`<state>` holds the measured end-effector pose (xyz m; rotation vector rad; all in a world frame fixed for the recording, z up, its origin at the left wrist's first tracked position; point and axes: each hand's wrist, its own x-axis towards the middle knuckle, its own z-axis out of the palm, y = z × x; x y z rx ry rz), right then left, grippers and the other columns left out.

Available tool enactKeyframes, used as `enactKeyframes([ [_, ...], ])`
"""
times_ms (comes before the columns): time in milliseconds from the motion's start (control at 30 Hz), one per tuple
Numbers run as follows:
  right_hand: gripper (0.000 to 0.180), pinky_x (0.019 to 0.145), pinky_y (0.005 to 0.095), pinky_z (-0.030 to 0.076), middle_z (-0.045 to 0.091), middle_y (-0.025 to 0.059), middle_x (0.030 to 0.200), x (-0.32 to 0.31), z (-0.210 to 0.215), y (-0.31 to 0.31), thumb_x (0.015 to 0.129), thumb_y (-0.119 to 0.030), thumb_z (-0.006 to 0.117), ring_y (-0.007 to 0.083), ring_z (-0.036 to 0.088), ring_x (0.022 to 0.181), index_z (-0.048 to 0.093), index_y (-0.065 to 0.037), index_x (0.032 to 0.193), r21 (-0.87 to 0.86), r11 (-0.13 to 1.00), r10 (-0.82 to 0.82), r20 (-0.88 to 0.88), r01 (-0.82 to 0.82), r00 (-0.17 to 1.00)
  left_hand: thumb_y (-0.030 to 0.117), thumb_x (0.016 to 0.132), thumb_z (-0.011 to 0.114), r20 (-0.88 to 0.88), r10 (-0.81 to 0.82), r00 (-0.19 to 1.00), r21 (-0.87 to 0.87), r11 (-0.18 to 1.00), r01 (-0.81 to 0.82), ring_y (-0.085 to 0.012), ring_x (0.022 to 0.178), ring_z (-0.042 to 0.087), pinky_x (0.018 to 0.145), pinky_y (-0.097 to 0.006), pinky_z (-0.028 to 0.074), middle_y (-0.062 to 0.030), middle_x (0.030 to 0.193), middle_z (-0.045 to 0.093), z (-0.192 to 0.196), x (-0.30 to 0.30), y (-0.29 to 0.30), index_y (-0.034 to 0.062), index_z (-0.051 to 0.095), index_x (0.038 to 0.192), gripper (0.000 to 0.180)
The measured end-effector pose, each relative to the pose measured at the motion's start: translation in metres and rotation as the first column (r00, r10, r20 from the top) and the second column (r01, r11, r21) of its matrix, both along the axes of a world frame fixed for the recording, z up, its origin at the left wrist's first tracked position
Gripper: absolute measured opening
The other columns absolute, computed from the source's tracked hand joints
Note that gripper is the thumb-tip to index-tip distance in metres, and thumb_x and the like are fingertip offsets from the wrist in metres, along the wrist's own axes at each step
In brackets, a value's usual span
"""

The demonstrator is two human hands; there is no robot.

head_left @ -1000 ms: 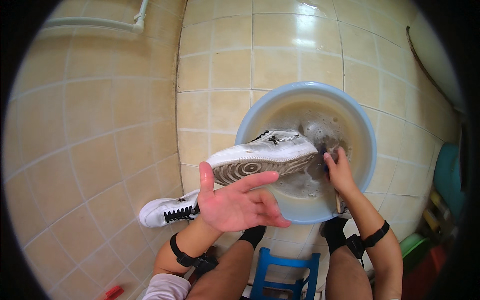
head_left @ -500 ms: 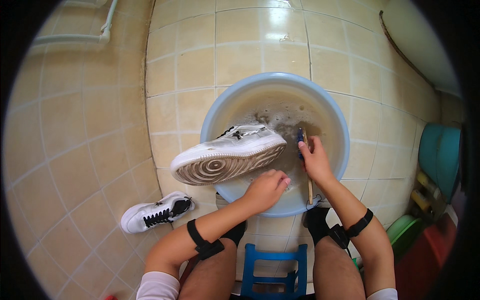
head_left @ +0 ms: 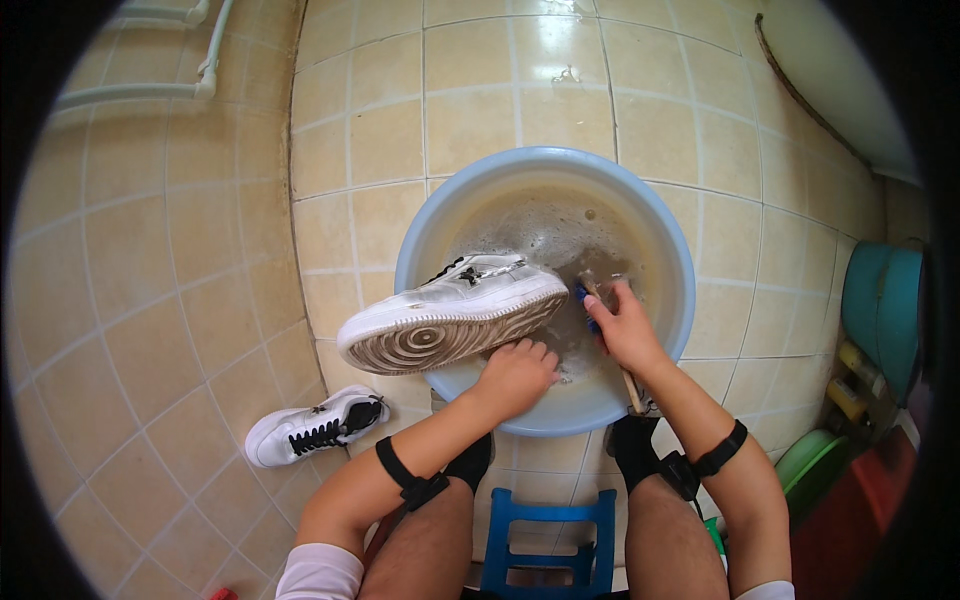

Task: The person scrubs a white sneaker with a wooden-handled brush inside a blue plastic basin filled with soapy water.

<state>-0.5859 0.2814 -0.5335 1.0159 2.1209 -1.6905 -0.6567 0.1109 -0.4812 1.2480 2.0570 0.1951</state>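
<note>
A white sneaker (head_left: 450,306) with black laces and a dirt-stained sole lies tilted on its side, its toe over the left rim of a light-blue basin (head_left: 682,330) of cloudy, foamy water. My left hand (head_left: 515,381) is beside the sole near the heel, back up, fingers curled down; whatever they may hold is hidden. In my right hand (head_left: 632,330) is a wooden-handled scrub brush (head_left: 629,385) with blue bristles, its head low by the water to the right of the heel.
A second white sneaker (head_left: 318,427) with black laces stands on the tiled floor at the left. A blue plastic stool (head_left: 548,520) is between my legs. Teal (head_left: 880,310) and green basins (head_left: 808,465) stand at the right. A white pipe (head_left: 150,93) runs along the upper left.
My left hand has moved slightly left and down toward the sneaker's sole. The right hand has turned the brush, so its head now slants left. The sneaker has barely shifted.
</note>
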Motion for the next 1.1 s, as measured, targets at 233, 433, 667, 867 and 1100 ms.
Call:
enactKeyframes([
  [233, 0.038, 0.083, 0.0394, 0.045, 0.058, 0.0255, 0.105, -0.020, 0.037, 0.005, 0.090, -0.024, 0.052, 0.0373, 0.057, 0.098, 0.045, -0.001, 0.120, -0.164, 0.986, 0.072, 0.172, -0.043, 0.983, 0.020, 0.078, 0.063, 0.117, 0.034, 0.992, 0.273, 0.960, -0.066, -0.0245, 0.084, 0.056, 0.073, -0.034, 0.046, -0.0064, 0.087, 0.057, 0.062, -0.036, -0.005, 0.0075, 0.060, 0.098, 0.023],
  [433, 0.037, 0.083, 0.0397, 0.045, 0.057, 0.0184, 0.110, -0.027, 0.049, 0.003, 0.090, -0.021, 0.051, 0.0357, 0.058, 0.095, 0.045, -0.005, 0.123, 0.104, 0.981, 0.174, -0.108, -0.163, 0.979, 0.009, 0.075, 0.065, -0.088, 0.181, 0.980, 0.484, 0.867, -0.116, -0.0284, 0.091, 0.056, 0.081, -0.037, 0.045, -0.0117, 0.096, 0.059, 0.101, -0.069, -0.049, 0.0032, 0.061, 0.100, 0.026],
  [667, 0.042, 0.069, 0.0390, 0.048, 0.056, 0.0120, 0.094, -0.046, 0.075, 0.000, 0.085, -0.023, 0.059, 0.0324, 0.058, 0.082, 0.049, -0.010, 0.124, 0.387, 0.851, 0.459, -0.217, -0.355, 0.862, 0.018, 0.082, 0.061, -0.214, 0.627, 0.749, 0.370, 0.762, -0.532, -0.0278, 0.094, 0.056, 0.082, -0.034, 0.044, -0.0143, 0.103, 0.057, 0.106, -0.087, -0.088, 0.0017, 0.055, 0.109, 0.032],
  [867, 0.046, 0.061, 0.0370, 0.049, 0.054, 0.0091, 0.084, -0.052, 0.074, -0.004, 0.083, -0.026, 0.062, 0.0283, 0.057, 0.073, 0.049, -0.014, 0.126, 0.518, 0.728, 0.591, -0.144, -0.449, 0.793, 0.025, 0.088, 0.058, 0.434, 0.829, 0.353, 0.116, 0.337, -0.934, -0.0221, 0.092, 0.055, 0.081, -0.029, 0.043, -0.0132, 0.102, 0.056, 0.107, -0.086, -0.092, -0.0010, 0.051, 0.111, 0.036],
  [1100, 0.046, 0.059, 0.0357, 0.049, 0.053, 0.0096, 0.087, -0.058, 0.090, -0.021, 0.083, -0.026, 0.062, 0.0265, 0.057, 0.074, 0.050, -0.011, 0.125, 0.463, 0.712, 0.667, -0.209, -0.528, 0.715, 0.019, 0.071, 0.076, 0.324, 0.688, 0.649, 0.156, 0.638, -0.754, -0.0239, 0.082, 0.056, 0.074, -0.031, 0.045, -0.0134, 0.094, 0.056, 0.117, -0.090, -0.089, -0.0007, 0.056, 0.099, 0.040],
])
